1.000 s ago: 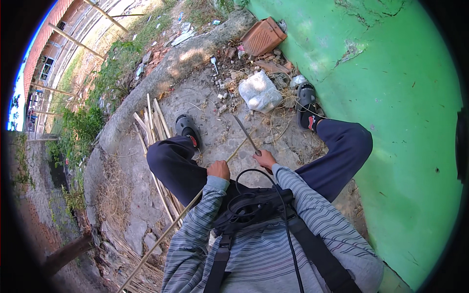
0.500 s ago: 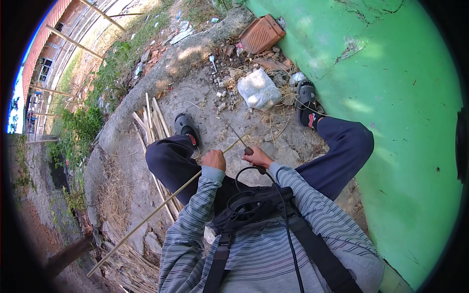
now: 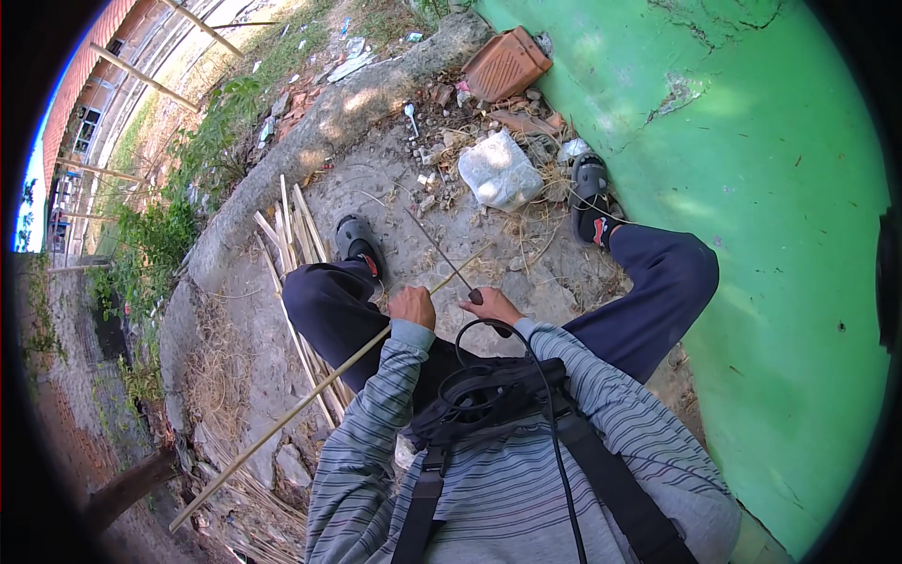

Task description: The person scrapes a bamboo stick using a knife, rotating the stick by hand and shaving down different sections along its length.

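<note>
My left hand [image 3: 412, 308] is closed around a long, thin bamboo strip [image 3: 282, 423]. The strip runs from the lower left, past my left forearm, to a tip beyond my hands. In my right hand [image 3: 495, 307] is a knife [image 3: 438, 246] with a dark handle and a long narrow blade pointing forward and left. Its blade crosses the strip just beyond my left hand; whether they touch I cannot tell. Between my two hands there is a small gap. A bundle of pale split bamboo strips [image 3: 299, 230] lies on the ground beside my left leg.
A stuffed whitish plastic bag [image 3: 501, 171] lies ahead, near my right shoe [image 3: 590, 188]. Beyond it an orange-brown plastic container [image 3: 507, 64] leans by the green wall [image 3: 780, 244] on the right. A low concrete edge [image 3: 348, 113] curves along the left. A black cable [image 3: 556, 442] hangs over my lap.
The knife blade has turned and reaches farther forward and left across the strip. My right hand has shifted slightly. My left hand stays nearly in place on the bamboo strip.
</note>
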{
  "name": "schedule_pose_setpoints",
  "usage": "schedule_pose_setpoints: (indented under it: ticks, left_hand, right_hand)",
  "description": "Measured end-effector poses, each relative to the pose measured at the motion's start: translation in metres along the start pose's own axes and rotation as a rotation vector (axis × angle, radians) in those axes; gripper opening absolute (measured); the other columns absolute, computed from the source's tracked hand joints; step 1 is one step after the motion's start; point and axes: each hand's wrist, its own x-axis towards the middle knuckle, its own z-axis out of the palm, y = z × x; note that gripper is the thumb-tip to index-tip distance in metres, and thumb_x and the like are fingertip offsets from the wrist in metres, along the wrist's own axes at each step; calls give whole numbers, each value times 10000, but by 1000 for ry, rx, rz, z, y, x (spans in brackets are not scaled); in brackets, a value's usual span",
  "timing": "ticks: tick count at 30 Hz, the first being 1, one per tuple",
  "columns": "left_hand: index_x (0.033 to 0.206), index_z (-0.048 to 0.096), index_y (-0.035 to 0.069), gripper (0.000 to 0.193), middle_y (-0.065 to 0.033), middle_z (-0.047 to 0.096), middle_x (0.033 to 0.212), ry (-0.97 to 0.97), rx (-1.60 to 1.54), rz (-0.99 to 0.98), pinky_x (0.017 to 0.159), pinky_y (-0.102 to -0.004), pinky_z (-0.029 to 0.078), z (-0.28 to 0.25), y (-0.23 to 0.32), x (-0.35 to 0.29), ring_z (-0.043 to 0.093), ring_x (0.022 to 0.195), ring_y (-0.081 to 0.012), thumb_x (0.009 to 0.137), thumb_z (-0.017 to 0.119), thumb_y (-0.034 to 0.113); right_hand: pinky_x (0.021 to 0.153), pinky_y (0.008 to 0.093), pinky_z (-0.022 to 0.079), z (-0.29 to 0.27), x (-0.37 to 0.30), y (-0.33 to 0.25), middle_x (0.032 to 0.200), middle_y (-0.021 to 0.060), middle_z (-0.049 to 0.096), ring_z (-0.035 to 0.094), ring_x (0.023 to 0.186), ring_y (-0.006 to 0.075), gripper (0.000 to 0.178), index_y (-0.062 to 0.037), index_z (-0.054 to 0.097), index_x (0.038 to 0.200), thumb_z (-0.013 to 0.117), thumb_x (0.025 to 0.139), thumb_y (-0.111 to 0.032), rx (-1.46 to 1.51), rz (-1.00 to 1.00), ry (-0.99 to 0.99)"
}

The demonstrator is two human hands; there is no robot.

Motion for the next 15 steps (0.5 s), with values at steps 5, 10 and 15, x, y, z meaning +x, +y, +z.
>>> schedule_pose_setpoints:
  ticks: [5, 10, 15]
  left_hand:
    - [754, 726, 35, 155, -210, 704, 781, 15, 28, -7, 593, -485, 565, 2, -1, -8, 723, 730, -385, 837, 618, 110]
    - [760, 731, 39, 158, -200, 713, 794, 1, 27, 8, 599, -478, 571, -3, 8, -12, 729, 745, -379, 846, 620, 112]
    - [771, 736, 34, 151, -199, 714, 793, -45, -1, 1, 603, -472, 575, 0, 6, -16, 731, 760, -381, 843, 621, 99]
  right_hand:
    - [551, 367, 443, 1, -7, -28, 638, 61, 535, 531, 563, 146, 495, -5, 546, 784, 737, 895, -449, 158, -12, -107]
    - [670, 421, 493, 4, 0, -7, 757, 173, 633, 625, 701, 308, 472, 7, 616, 838, 735, 876, -449, 96, 85, -63]
    - [622, 369, 452, 3, 1, 0, 680, 83, 557, 547, 666, 167, 474, 7, 586, 822, 738, 891, -436, 42, 95, -37]
